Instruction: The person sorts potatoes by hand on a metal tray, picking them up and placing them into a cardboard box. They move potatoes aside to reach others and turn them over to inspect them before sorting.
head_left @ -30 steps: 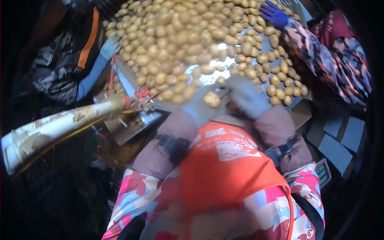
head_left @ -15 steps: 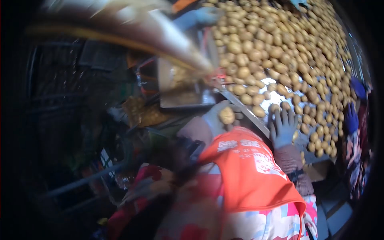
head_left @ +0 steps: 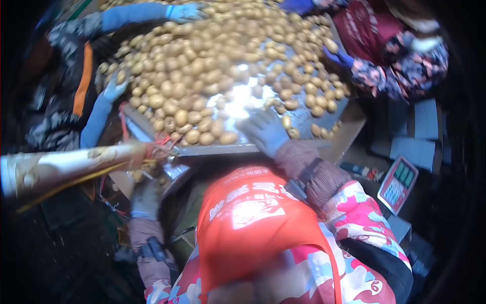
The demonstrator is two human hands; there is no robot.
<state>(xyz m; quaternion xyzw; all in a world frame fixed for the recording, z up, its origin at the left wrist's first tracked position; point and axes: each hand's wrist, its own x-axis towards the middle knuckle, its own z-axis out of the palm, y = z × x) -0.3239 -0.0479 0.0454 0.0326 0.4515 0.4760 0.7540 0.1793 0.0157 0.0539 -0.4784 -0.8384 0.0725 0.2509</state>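
Note:
My right hand, in a grey-blue glove, lies with its fingers stretched out over the near edge of the metal sorting table. Potatoes cover much of that table, and a few lie right around my fingertips. Lower down on the left, my left hand, gloved too, reaches over the edge of a cardboard box with some potatoes in it. Its fingers are blurred, and I cannot tell whether they hold anything.
A wrapped pole slants in from the left above the box. One co-worker's blue sleeves and gloved hand are at the table's left side. Another person's purple-gloved hand is at the right. A calculator lies at lower right.
My left hand, which held a potato in front of my apron, has moved left to the box. My right hand stays at the table's near edge. The view has turned.

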